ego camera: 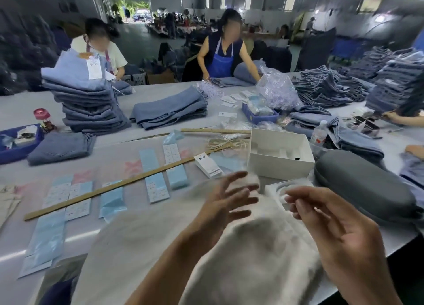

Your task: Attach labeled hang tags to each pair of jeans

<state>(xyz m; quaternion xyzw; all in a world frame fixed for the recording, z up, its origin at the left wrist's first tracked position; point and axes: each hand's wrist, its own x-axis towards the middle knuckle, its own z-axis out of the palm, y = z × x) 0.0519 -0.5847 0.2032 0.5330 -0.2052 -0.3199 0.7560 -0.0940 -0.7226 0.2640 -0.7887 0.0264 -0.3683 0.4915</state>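
My left hand (226,198) and my right hand (339,231) hover above a blurred pale fabric (229,247) at the near table edge. The fingers of both are spread and relaxed, and neither holds anything. Rows of light blue and white hang tags (153,178) lie on the table to the left, crossed by a long wooden ruler (119,183). One white labeled tag (208,164) lies just beyond my left hand. Folded jeans (169,109) sit mid-table, with a tall stack (85,93) further left.
An open white box (280,153) and a grey zip case (364,187) sit to the right. A blue tray (260,115), a bag of plastic fasteners (277,89) and a water bottle (319,132) lie behind. Two people work across the table; more jeans piles stand at right.
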